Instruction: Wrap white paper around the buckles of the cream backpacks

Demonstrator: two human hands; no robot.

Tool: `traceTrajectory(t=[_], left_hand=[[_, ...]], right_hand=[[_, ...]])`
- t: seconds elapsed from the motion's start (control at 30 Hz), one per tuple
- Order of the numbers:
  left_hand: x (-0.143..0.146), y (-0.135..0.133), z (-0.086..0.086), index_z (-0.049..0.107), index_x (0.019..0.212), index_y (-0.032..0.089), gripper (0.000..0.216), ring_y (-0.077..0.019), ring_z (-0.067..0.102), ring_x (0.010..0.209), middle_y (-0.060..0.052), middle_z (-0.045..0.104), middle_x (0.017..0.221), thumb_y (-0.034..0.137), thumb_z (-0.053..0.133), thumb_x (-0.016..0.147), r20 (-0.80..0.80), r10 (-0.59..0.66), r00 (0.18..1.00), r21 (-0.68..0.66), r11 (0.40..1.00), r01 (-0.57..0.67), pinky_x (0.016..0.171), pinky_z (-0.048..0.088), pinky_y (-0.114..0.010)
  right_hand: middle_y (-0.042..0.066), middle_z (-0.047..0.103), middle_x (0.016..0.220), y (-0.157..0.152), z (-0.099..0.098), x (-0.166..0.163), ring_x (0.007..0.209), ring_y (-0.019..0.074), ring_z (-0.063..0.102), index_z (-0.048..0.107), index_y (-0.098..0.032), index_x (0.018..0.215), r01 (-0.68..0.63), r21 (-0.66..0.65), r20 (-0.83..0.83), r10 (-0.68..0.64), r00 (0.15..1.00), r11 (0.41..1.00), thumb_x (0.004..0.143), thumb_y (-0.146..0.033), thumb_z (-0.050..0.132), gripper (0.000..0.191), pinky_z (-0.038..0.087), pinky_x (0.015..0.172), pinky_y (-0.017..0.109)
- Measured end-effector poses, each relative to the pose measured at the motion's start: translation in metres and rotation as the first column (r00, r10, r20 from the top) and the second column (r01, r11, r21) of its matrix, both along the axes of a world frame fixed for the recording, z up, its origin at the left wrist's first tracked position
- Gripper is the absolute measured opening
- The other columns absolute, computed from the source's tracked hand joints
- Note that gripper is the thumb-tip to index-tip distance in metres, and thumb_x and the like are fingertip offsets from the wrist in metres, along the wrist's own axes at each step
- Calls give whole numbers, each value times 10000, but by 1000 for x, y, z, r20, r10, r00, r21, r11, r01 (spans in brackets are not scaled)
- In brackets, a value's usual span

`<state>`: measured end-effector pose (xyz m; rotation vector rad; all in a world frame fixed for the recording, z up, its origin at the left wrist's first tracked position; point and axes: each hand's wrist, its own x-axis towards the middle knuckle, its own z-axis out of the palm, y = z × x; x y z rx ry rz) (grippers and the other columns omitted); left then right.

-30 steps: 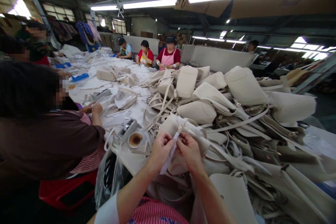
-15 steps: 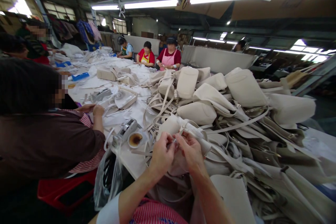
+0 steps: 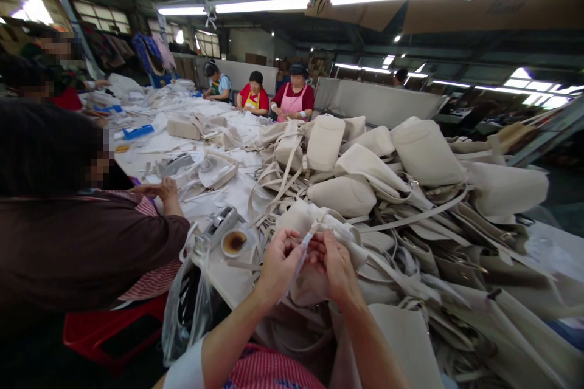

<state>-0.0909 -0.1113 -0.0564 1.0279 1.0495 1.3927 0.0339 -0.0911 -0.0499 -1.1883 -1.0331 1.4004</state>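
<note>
My left hand point(image 3: 280, 264) is closed, its thumb pressing a thin whitish wrapped strip point(image 3: 305, 248) against the fingers. The strip slants up towards the top of a cream handbag point(image 3: 310, 285), which lies beneath and behind both hands. Just right of the strip, my right hand point(image 3: 336, 264) has loosely bent fingers held apart, with the thumb raised. Its fingertips come close to the strip; whether they touch it is hidden. White wrapping point(image 3: 347, 232) bunches on the bag beyond my hands.
Many cream handbags point(image 3: 347, 196) with straps pile up ahead and right. A dish with brown residue point(image 3: 234, 242) stands left, near a tape dispenser point(image 3: 221, 225) and a hanging plastic bag point(image 3: 201, 304). A co-worker point(image 3: 82, 249) sits close left; others work across the table.
My hands have moved slightly apart, and the right thumb has lifted off. More of the whitish strip now shows between them. The co-worker on the left has shifted their hands slightly.
</note>
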Motion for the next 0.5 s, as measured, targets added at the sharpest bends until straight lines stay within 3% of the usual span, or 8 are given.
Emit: traceTrajectory(t=[0.1, 0.2, 0.33, 0.4, 0.5], left_hand=[[0, -1, 0, 640, 972, 175, 177, -135, 557, 588, 27, 606, 639, 279, 614, 830, -110, 25, 994, 44, 999, -20, 596, 446, -242], [-3, -3, 1, 731, 980, 195, 199, -188, 648, 764, -44, 726, 827, 239, 575, 864, -281, 93, 955, 181, 983, -42, 741, 497, -289], [-5, -5, 1, 760, 1003, 227, 227, -233, 670, 963, -78, 757, 1024, 199, 588, 857, -396, 170, 903, 300, 953, -48, 917, 470, -337], [-4, -3, -1, 734, 1045, 218, 230, -217, 674, 850, -64, 756, 899, 243, 638, 837, -337, 138, 931, 232, 971, -60, 843, 489, -326], [-4, 2, -3, 651, 1058, 187, 376, -162, 600, 581, 4, 669, 647, 375, 750, 747, -10, -21, 1000, -27, 999, 20, 626, 468, -278]], right_hand=[[19, 622, 620, -3, 1, -2, 496, 131, 462, 693, -173, 786, -3, 12, -31, 3, 1000, 1000, 736, -624, 703, 453, 292, 422, 251], [-16, 575, 572, -5, 4, -5, 500, 121, 452, 676, -179, 724, 1, 43, -50, 2, 999, 999, 662, -564, 786, 406, 322, 453, 252], [-36, 502, 519, -2, 4, -5, 480, 109, 386, 646, -184, 654, 33, 51, -50, -31, 998, 998, 685, -582, 755, 414, 301, 456, 257], [-27, 498, 519, 1, 1, -4, 478, 115, 376, 668, -181, 692, 35, 29, -52, -33, 998, 999, 736, -618, 695, 440, 280, 446, 261], [-1, 549, 549, 4, -2, -2, 474, 131, 391, 731, -167, 854, -23, 3, -25, 23, 999, 1000, 770, -651, 645, 499, 251, 428, 265]])
